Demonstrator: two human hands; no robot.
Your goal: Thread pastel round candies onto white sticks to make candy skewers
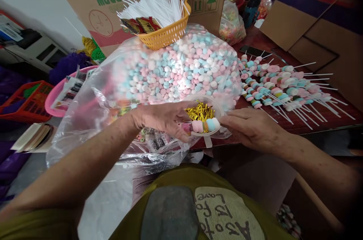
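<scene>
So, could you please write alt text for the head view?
The left hand holds a candy stick and the right hand meets its end, above gold twist ties. Behind lie a bag of pastel candies and finished sticks.

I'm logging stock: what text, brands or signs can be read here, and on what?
"Macaron", green: cardboard box; characters above cut off.
Up-arrows and umbrella signs: cardboard right of the yellow basket.
"Love", upside down: cloth patch on the lap; rest unclear.
Black-printed labels by the left hand holding a candy skewer: too blurred.
</scene>
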